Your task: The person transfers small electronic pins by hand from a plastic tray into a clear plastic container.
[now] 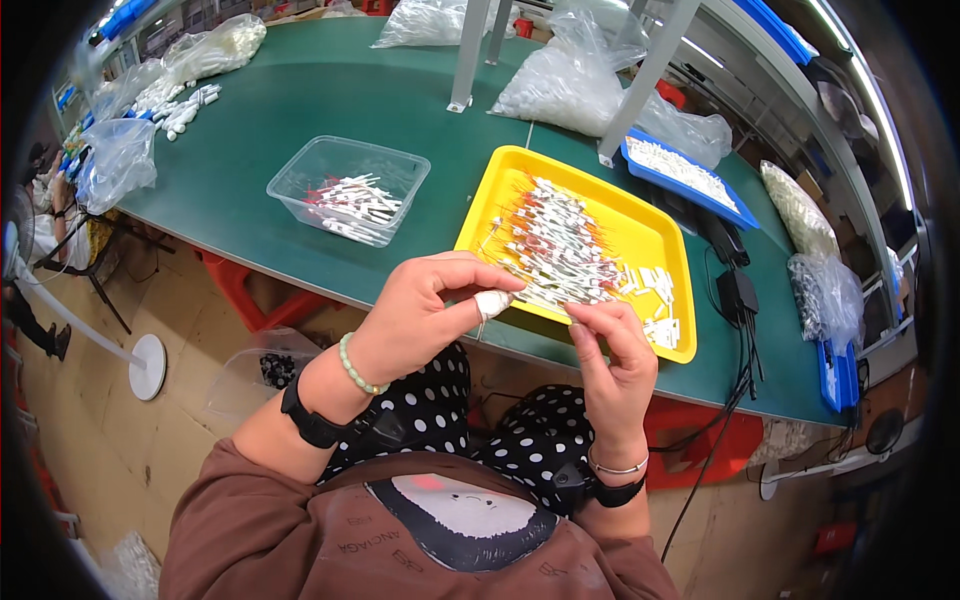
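Observation:
My left hand [418, 308] is closed in a pinch at the near edge of the yellow tray [645, 232], with a white wrap on its thumb. To its right, my right hand [617, 368] also pinches, thumb against forefinger, over the tray's near rim. Whatever either set of fingertips holds is too small to make out. Many small white parts with thin reddish-orange wires [560, 240] fill the middle of the tray. Loose short white pieces [660, 300] lie in its right corner. A clear plastic box [300, 205] left of the tray contains similar slim white parts [358, 205], some with red.
Behind the tray, grey metal posts [650, 75] rise from the green table [330, 85]. A blue tray [690, 193] of white pieces and dark cables [738, 290] are at the right. Clear bags [565, 90] stand at the back; a red stool [245, 290] is underneath.

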### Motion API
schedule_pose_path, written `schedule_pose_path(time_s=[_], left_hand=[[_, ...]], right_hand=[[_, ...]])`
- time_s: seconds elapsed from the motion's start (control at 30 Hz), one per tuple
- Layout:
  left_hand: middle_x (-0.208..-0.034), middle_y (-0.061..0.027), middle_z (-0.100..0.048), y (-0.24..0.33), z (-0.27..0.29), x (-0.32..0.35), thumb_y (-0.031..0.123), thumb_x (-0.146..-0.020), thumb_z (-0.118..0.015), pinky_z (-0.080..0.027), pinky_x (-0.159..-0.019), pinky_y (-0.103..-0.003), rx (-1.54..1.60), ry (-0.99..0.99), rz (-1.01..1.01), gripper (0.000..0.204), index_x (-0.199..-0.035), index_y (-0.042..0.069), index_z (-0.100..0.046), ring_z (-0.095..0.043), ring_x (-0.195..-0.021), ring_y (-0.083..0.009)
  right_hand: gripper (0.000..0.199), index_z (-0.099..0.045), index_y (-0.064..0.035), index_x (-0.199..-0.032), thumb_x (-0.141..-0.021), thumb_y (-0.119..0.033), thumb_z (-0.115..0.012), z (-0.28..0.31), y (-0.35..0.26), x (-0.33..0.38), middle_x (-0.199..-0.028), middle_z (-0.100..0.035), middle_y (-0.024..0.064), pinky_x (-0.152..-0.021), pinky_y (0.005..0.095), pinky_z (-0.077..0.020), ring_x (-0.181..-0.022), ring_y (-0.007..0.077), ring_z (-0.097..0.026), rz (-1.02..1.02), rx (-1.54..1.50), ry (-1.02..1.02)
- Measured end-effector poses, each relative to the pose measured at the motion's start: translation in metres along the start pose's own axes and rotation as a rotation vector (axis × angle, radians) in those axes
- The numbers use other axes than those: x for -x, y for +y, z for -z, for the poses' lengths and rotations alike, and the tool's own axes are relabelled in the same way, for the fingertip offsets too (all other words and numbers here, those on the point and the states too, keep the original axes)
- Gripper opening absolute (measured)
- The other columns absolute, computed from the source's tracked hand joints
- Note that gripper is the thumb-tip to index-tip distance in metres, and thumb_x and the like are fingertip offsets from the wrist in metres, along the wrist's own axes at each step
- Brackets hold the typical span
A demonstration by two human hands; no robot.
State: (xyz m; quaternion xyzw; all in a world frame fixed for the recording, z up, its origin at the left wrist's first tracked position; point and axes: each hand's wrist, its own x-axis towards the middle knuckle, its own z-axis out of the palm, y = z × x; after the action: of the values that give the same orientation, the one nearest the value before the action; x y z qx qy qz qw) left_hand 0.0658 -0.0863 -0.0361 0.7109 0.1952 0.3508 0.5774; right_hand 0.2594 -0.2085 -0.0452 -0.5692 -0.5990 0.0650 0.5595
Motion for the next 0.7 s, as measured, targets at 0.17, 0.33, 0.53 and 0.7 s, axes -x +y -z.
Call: schedule_pose_path(time_s=[0.17,0.33,0.53,0.7], left_hand=[[-0.101,-0.0082,-0.070,0.001,0.000,0.001,0.000,-0.090,-0.063,-0.051,-0.083,-0.026,-0.155,-0.035,-0.092,0.021,-0.108,0.000,-0.073,-0.065,-0.094,-0.0144],[-0.103,-0.0075,-0.073,-0.004,-0.006,0.004,0.000,-0.090,-0.062,-0.053,-0.083,-0.026,-0.161,-0.101,-0.149,0.023,-0.111,0.000,-0.071,-0.068,-0.091,-0.0126],[-0.103,-0.0028,-0.070,-0.016,-0.009,0.003,0.005,-0.095,-0.064,-0.052,-0.083,-0.022,0.311,-0.076,0.111,0.023,-0.117,0.000,-0.067,-0.065,-0.094,-0.0069],[-0.104,-0.0024,-0.069,-0.021,-0.007,0.007,0.004,-0.095,-0.064,-0.052,-0.082,-0.022,0.283,-0.098,0.084,0.021,-0.115,0.000,-0.067,-0.064,-0.093,-0.0061]], right_hand=[[0.020,-0.073,-0.0014,-0.106,-0.087,0.004,-0.069,0.001,0.000,0.000,-0.089,-0.062,0.0058,-0.071,0.0246,-0.0481,-0.079,0.0139,-0.059,0.171,0.184,-0.078],[0.022,-0.073,-0.0015,-0.106,-0.084,0.004,-0.072,-0.013,-0.006,0.003,-0.087,-0.064,0.0073,-0.069,0.0256,-0.0487,-0.076,0.0160,-0.061,0.000,-0.006,-0.098],[0.020,-0.070,-0.0001,-0.103,-0.083,0.004,-0.074,-0.021,-0.001,0.004,-0.086,-0.067,0.0063,-0.071,0.0246,-0.0507,-0.079,0.0126,-0.064,0.311,0.215,0.001],[0.015,-0.068,0.0034,-0.099,-0.086,0.003,-0.074,-0.021,0.001,0.008,-0.094,-0.070,0.0050,-0.078,0.0228,-0.0533,-0.087,0.0114,-0.067,-0.279,-0.354,-0.050]])
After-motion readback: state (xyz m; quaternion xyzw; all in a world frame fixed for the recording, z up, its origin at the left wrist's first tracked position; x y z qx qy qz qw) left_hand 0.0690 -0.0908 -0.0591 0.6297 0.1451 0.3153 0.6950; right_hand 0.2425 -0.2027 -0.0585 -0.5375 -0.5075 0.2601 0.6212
